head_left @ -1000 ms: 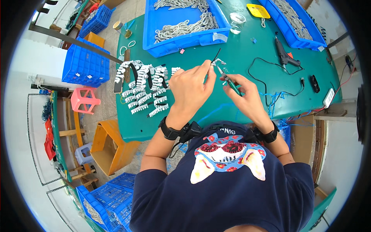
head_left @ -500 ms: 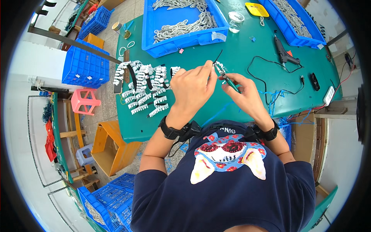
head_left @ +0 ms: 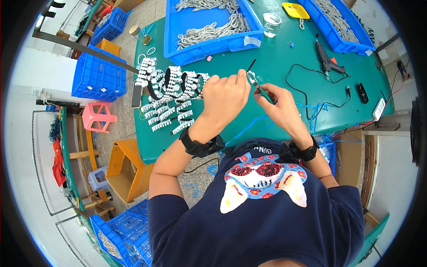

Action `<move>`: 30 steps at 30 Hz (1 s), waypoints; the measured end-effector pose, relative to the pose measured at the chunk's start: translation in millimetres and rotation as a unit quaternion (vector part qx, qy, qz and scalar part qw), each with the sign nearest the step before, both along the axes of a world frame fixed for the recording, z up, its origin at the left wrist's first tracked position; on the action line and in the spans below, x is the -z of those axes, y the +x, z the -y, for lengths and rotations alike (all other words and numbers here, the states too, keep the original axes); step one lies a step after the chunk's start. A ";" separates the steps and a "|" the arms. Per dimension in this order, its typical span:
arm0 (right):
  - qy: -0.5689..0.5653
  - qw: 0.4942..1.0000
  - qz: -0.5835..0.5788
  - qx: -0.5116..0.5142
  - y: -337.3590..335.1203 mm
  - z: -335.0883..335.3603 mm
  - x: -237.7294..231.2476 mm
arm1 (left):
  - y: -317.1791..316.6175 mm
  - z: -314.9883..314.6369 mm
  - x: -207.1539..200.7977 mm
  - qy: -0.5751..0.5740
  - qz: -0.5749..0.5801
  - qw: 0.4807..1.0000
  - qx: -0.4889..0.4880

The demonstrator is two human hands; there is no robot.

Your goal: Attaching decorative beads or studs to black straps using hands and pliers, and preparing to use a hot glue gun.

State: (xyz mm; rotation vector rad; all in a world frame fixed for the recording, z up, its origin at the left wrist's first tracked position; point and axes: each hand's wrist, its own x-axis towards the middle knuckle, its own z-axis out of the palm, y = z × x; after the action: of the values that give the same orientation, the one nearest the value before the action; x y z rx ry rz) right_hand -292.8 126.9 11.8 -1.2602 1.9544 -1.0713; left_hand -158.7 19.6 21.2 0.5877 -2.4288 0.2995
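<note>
Above the green table, my right hand (head_left: pixel 282 107) is closed around green-handled pliers (head_left: pixel 265 94). The metal jaws point up and left, toward the fingertips of my left hand (head_left: pixel 226 99). My left hand is closed, thumb side to the jaws, and a thin black strap end (head_left: pixel 251 65) sticks up beyond its fingers. A small white beaded bit shows by the jaws; most of the held piece is hidden behind my hand. Left of that hand lie several black straps covered in white beads (head_left: pixel 175 82), some curled in loops, others lying flat in rows.
Grey cords fill part of a blue tray (head_left: pixel 213 46) at the back and another blue bin (head_left: pixel 342 40) at the far right. A clear cup (head_left: pixel 271 24), a yellow dish (head_left: pixel 296 10) and a corded glue gun (head_left: pixel 328 60) stand on the table (head_left: pixel 275 53). Blue string hangs near the right front edge.
My left elbow and forearm have swung outward to the left, and the left hand has shifted slightly right. The looped beaded straps have moved a little. The pliers have hardly moved.
</note>
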 end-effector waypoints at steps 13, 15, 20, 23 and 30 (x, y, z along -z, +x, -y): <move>-0.051 0.994 0.095 -0.007 -2.7 -1.1 12.2 | -0.8 -1.3 -5.7 0.105 -0.040 0.994 0.002; -0.047 0.995 0.090 -0.005 -1.2 -1.6 8.0 | -1.2 -1.1 -1.7 0.086 -0.043 0.995 0.002; -0.019 0.998 0.059 0.003 -1.3 -2.1 3.0 | -2.5 -1.2 1.8 0.042 -0.026 0.999 0.000; 0.000 0.999 0.037 0.002 -1.7 -2.3 2.6 | -2.7 -0.7 4.4 0.027 0.004 1.000 -0.005; -0.026 0.998 0.046 0.019 -3.8 -4.2 17.4 | 0.5 -1.0 3.3 0.083 -0.032 0.996 0.016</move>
State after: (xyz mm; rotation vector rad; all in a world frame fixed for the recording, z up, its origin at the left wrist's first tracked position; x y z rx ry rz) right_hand -296.6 131.0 -5.6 -1.1848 1.8998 -1.1846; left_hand -158.2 20.5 18.0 0.6207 -2.4137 0.0645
